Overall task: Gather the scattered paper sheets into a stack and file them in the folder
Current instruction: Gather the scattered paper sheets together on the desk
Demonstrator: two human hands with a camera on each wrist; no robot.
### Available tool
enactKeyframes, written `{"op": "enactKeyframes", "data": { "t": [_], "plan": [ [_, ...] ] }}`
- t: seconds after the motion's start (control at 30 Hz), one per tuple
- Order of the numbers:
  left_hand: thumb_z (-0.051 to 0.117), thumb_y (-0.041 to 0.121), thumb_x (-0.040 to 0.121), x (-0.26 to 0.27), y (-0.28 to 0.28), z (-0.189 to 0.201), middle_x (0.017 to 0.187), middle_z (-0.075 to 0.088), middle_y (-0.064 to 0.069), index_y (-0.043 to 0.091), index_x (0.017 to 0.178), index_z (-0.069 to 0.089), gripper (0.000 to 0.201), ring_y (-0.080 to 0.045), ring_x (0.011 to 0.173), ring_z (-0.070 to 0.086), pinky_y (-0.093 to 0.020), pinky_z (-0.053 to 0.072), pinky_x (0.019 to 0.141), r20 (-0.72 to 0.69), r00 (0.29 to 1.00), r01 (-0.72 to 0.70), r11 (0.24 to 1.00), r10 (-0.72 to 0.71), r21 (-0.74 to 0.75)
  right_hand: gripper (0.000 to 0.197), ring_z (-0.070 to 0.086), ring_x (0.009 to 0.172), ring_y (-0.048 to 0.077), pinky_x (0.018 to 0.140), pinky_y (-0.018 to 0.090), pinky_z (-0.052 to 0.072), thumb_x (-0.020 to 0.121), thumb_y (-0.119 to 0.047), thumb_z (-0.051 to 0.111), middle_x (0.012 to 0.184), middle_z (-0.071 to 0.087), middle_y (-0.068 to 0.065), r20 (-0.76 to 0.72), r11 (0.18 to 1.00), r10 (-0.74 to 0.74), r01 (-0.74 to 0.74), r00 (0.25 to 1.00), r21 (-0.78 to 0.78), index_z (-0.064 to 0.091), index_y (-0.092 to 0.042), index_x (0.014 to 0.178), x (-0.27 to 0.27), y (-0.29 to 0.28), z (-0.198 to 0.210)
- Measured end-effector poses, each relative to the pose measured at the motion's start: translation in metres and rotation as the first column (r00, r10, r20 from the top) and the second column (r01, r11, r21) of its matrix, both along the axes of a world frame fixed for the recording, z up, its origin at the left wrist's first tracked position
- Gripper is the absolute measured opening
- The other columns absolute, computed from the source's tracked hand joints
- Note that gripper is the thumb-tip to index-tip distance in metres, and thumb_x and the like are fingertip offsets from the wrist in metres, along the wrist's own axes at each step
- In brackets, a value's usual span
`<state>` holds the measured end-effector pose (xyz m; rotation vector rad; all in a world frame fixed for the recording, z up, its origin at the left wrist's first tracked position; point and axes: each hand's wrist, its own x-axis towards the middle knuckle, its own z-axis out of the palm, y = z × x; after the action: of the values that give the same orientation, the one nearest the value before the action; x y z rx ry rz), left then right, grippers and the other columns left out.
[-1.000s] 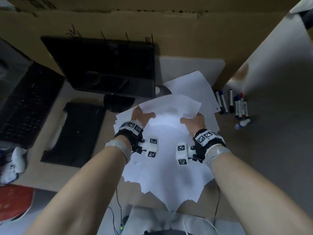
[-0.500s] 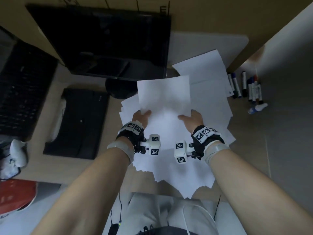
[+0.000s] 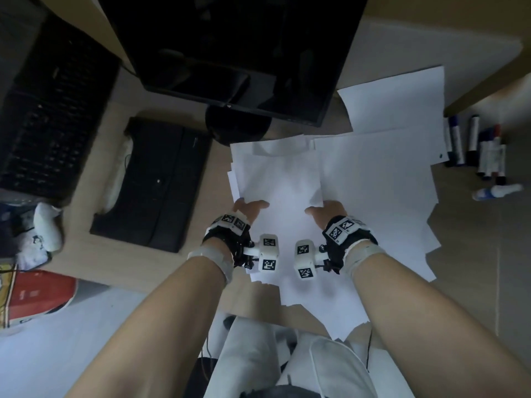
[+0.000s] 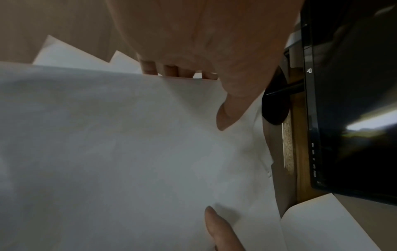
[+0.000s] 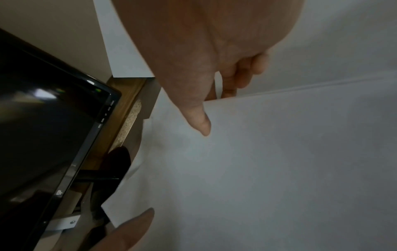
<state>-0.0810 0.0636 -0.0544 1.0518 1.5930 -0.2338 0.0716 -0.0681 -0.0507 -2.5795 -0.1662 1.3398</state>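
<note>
A small bundle of white paper sheets (image 3: 280,179) is held between both hands, just above the spread of scattered sheets (image 3: 379,202) on the desk. My left hand (image 3: 249,208) pinches its left edge, thumb (image 4: 227,110) on top and fingers (image 4: 178,71) underneath. My right hand (image 3: 324,210) pinches the right edge the same way, thumb (image 5: 199,122) on top and fingers (image 5: 242,74) below. One more sheet (image 3: 393,101) lies at the back right. A black folder (image 3: 155,182) lies shut on the desk, left of the papers.
A dark monitor (image 3: 230,53) on its round stand (image 3: 238,124) rises just behind the papers. A black keyboard (image 3: 43,110) sits far left. Several markers (image 3: 477,147) lie at the right. A red object (image 3: 37,294) is at the lower left, beyond the desk's front edge.
Both hands took sheets from the pile, held them up as one squared bundle, and have now lowered the bundle flatter and closer to the scattered sheets.
</note>
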Motion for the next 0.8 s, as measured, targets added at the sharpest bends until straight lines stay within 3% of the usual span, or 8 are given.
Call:
{"op": "enactKeyframes", "data": {
  "t": [0.1, 0.2, 0.33, 0.43, 0.57, 0.63, 0.73, 0.8],
  "plan": [
    [0.068, 0.011, 0.082, -0.002, -0.002, -0.002, 0.131, 0.052, -0.006, 0.004, 0.138, 0.039, 0.064, -0.03, 0.118, 0.054, -0.037, 0.045, 0.101, 0.018, 0.999, 0.038, 0.995, -0.04, 0.091, 0.029, 0.06, 0.082, 0.03, 0.078, 0.035, 0.051, 0.076, -0.038, 0.062, 0.097, 0.067, 0.01, -0.006, 1.0, 0.007, -0.007, 1.0, 0.004, 0.062, -0.012, 0.089, 0.002, -0.006, 0.001],
    [0.057, -0.006, 0.085, 0.005, -0.005, 0.012, 0.114, 0.054, -0.012, 0.011, 0.135, 0.032, 0.057, -0.028, 0.096, 0.056, -0.031, 0.046, 0.078, 0.095, 0.995, 0.001, 0.982, -0.019, 0.19, 0.012, 0.06, 0.074, 0.028, 0.065, 0.032, 0.05, 0.087, -0.015, 0.061, 0.086, 0.065, 0.012, -0.069, 0.994, -0.04, 0.046, 0.997, 0.095, 0.066, -0.004, 0.091, 0.0, -0.013, 0.025],
    [0.062, -0.004, 0.081, 0.032, -0.012, 0.029, 0.115, 0.062, -0.016, 0.008, 0.132, 0.045, 0.054, -0.03, 0.099, 0.058, -0.034, 0.044, 0.085, 0.21, 0.966, 0.107, 0.976, -0.148, 0.192, 0.039, 0.053, 0.085, 0.024, 0.071, 0.028, 0.042, 0.087, -0.007, 0.06, 0.097, 0.055, 0.011, -0.099, 0.979, -0.17, 0.179, 0.98, 0.095, 0.053, 0.006, 0.124, 0.013, -0.034, 0.043],
    [0.062, 0.004, 0.087, 0.065, -0.026, 0.042, 0.116, 0.065, -0.015, 0.002, 0.121, 0.061, 0.034, -0.029, 0.105, 0.059, -0.032, 0.043, 0.084, 0.22, 0.907, 0.297, 0.916, -0.359, 0.268, 0.047, 0.054, 0.083, 0.027, 0.067, 0.032, 0.045, 0.08, -0.01, 0.062, 0.092, 0.056, 0.015, -0.142, 0.917, -0.376, 0.39, 0.916, 0.081, 0.05, 0.002, 0.124, 0.034, -0.058, 0.051],
    [0.057, 0.008, 0.093, 0.123, -0.048, 0.052, 0.119, 0.065, -0.014, 0.003, 0.121, 0.061, 0.029, -0.025, 0.103, 0.06, -0.028, 0.043, 0.085, 0.307, 0.805, 0.413, 0.851, -0.508, 0.325, 0.091, 0.06, 0.11, 0.033, 0.095, 0.046, 0.05, 0.059, -0.037, 0.08, 0.13, 0.058, 0.014, -0.187, 0.766, -0.596, 0.623, 0.781, 0.161, 0.046, 0.001, 0.134, 0.07, -0.094, 0.043],
    [0.058, 0.014, 0.093, 0.151, -0.053, 0.051, 0.121, 0.064, -0.015, 0.004, 0.123, 0.06, 0.032, -0.03, 0.11, 0.06, -0.034, 0.047, 0.092, 0.283, 0.781, 0.463, 0.82, -0.557, 0.337, 0.07, 0.063, 0.099, 0.034, 0.088, 0.044, 0.053, 0.075, -0.028, 0.078, 0.119, 0.062, 0.02, -0.19, 0.751, -0.616, 0.643, 0.765, 0.153, 0.05, 0.009, 0.128, 0.087, -0.106, 0.044],
    [0.058, 0.022, 0.093, 0.19, -0.053, 0.049, 0.132, 0.056, -0.013, 0.001, 0.135, 0.049, 0.049, -0.03, 0.125, 0.052, -0.039, 0.041, 0.106, 0.169, 0.76, 0.553, 0.761, -0.628, 0.34, 0.054, 0.064, 0.074, 0.029, 0.055, 0.03, 0.054, 0.086, -0.021, 0.071, 0.094, 0.066, 0.02, -0.249, 0.772, -0.592, 0.628, 0.766, 0.096, 0.05, 0.011, 0.125, 0.111, -0.115, 0.042],
    [0.054, 0.018, 0.097, 0.212, -0.047, 0.046, 0.136, 0.05, -0.007, 0.0, 0.141, 0.042, 0.049, -0.027, 0.13, 0.046, -0.035, 0.037, 0.108, 0.113, 0.736, 0.614, 0.728, -0.668, 0.306, 0.049, 0.067, 0.081, 0.033, 0.062, 0.035, 0.059, 0.087, -0.017, 0.069, 0.1, 0.065, 0.021, -0.227, 0.762, -0.607, 0.639, 0.762, 0.108, 0.051, 0.01, 0.124, 0.122, -0.116, 0.041]
  ]
}}
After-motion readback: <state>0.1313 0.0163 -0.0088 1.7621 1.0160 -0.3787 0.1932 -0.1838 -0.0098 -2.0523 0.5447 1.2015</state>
